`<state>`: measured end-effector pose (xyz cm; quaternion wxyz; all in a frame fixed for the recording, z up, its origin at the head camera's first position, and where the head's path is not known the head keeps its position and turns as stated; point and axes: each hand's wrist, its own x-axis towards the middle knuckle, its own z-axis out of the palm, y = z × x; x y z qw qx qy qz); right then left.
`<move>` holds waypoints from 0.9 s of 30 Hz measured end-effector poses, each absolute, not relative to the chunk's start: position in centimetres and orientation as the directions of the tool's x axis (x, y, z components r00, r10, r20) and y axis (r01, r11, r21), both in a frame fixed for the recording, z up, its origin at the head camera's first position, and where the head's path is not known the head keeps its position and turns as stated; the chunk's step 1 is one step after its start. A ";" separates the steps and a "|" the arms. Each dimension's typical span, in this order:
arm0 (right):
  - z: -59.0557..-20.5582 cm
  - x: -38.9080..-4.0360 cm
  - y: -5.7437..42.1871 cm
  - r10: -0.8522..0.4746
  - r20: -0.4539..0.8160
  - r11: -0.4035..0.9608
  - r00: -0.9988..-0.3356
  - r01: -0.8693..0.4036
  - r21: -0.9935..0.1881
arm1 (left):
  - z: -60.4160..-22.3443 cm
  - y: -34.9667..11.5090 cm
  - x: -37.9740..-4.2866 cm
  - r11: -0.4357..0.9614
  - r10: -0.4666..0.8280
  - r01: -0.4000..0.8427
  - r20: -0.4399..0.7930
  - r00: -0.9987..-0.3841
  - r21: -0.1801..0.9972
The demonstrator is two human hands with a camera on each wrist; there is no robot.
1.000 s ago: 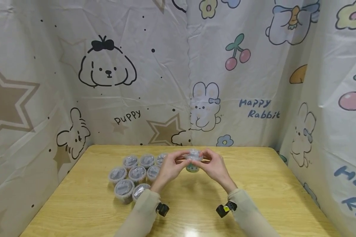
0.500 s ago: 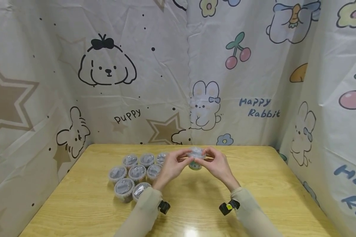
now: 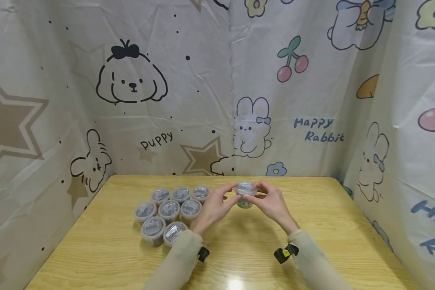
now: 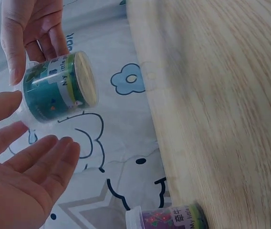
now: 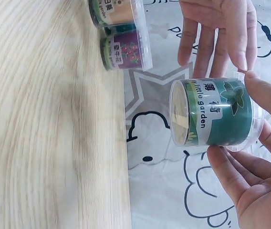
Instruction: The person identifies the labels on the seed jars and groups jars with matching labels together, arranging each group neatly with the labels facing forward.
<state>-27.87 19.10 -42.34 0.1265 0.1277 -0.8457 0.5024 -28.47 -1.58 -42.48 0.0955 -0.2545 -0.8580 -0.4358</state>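
In the head view, my left hand (image 3: pixel 215 205) and my right hand (image 3: pixel 273 205) hold a clear lidded mini garden cup (image 3: pixel 244 189) between them, toward the back of the table. It is upright, with its base off the tabletop. The right wrist view shows the cup's green "My little garden" label (image 5: pixel 214 112) with a leaf picture. Thumb and fingers of the right hand (image 5: pixel 255 191) grip near the lid rim. In the left wrist view, the left hand's thumb (image 4: pixel 4 105) and index finger pinch the same rim, and its other fingers (image 4: pixel 54 162) extend free.
Several similar lidded cups (image 3: pixel 168 210) stand grouped on the left of the wooden table (image 3: pixel 246 249), near my left forearm. One has a purple label (image 5: pixel 123 50). Patterned cloth (image 3: pixel 195 80) surrounds the back and sides.
Both hands and the held cup have shifted a little to the right. More of the grouped cups shows beside the left hand. The grip looks unchanged.
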 end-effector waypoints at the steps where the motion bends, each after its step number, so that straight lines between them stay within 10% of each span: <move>1: -42.3 -27.9 19.3 -0.088 0.344 0.467 -0.935 -0.344 -0.814 | -42.5 -1.6 -28.4 0.506 0.360 0.528 0.389 -0.848 0.683; 27: -43.9 -29.0 24.7 -0.051 0.263 0.558 -0.963 -0.246 -0.792 | -43.4 -1.7 -27.5 0.699 0.482 0.551 0.269 -0.834 0.456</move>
